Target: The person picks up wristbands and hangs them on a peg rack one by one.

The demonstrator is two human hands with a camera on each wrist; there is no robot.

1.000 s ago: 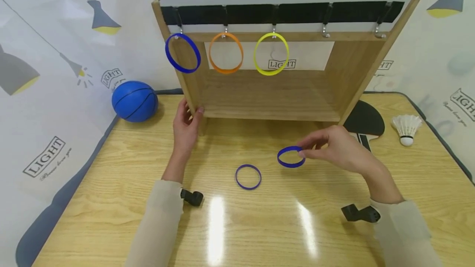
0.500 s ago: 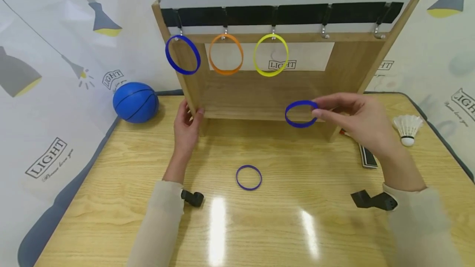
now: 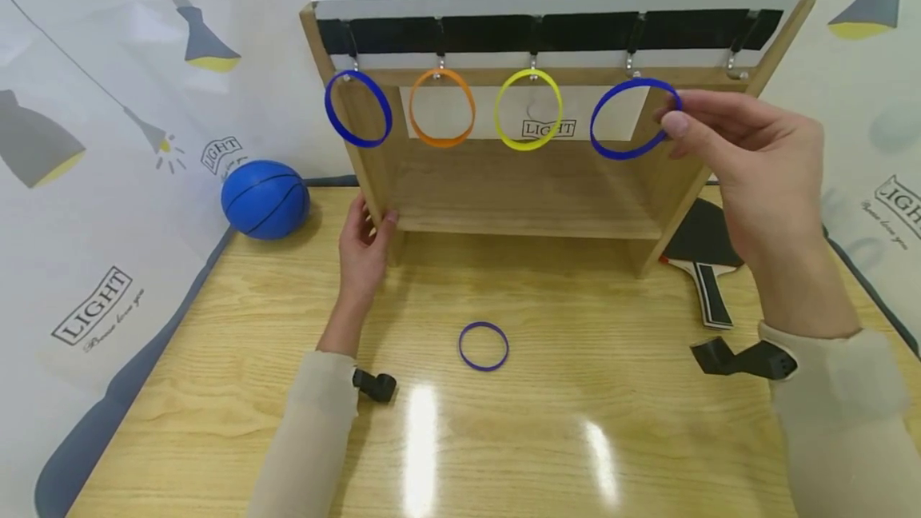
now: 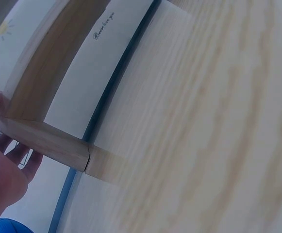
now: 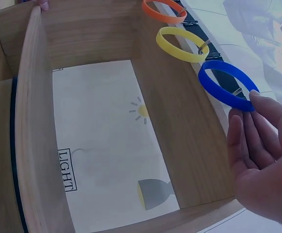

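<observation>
Between thumb and fingertips, my right hand pinches the right edge of a blue wristband, raised just below the fourth hook of a wooden rack. In the right wrist view a hook tip shows inside this blue wristband; whether they touch I cannot tell. My left hand grips the rack's left side low down, thumb in front. From the first three hooks hang a blue wristband, an orange wristband and a yellow wristband. A thinner-looking purple-blue wristband lies on the table.
The fifth hook at the right end bears nothing. A blue ball sits left of the rack. On its right lies a table tennis bat, partly behind the rack and my right hand. Printed cloth stands behind the wooden table.
My right hand has lifted the blue wristband from low over the table, up and rightward to the fourth hook, tilting it more upright. The left hand stays on the rack.
</observation>
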